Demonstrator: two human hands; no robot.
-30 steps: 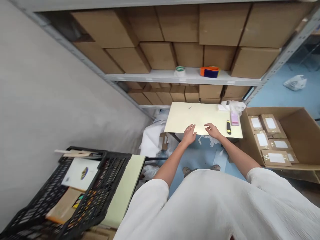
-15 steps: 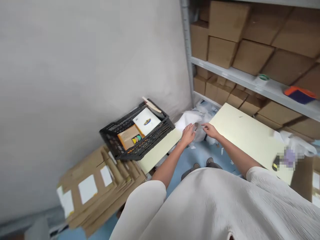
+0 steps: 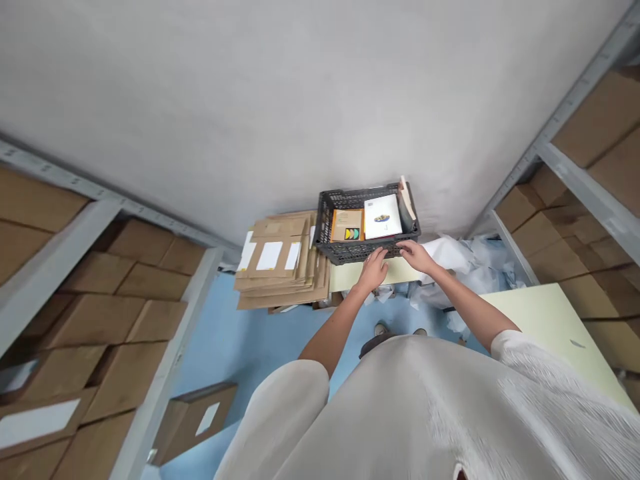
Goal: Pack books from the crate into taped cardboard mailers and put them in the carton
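Head view: at your twelve o'clock, the black crate (image 3: 345, 253) holds a white book (image 3: 383, 208). Your left hand (image 3: 374, 269) and right hand (image 3: 417, 256), fingers loosely spread, overlap its near side; contact cannot be told. Flattened cartons (image 3: 274, 230) lie toward eleven.

Lighting diffuse, moderately bright. Soft shadow on the floor (image 3: 247, 343) below the near edge of the cardboard stack (image 3: 280, 263). Shirt (image 3: 545, 393) smeared; outer shelving (image 3: 170, 367) stretched.

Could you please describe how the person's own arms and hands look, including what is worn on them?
Short white sleeves cover the upper arms; the forearms are bare. The left hand and right hand wear no gloves. A left finger seems to wear a ring.
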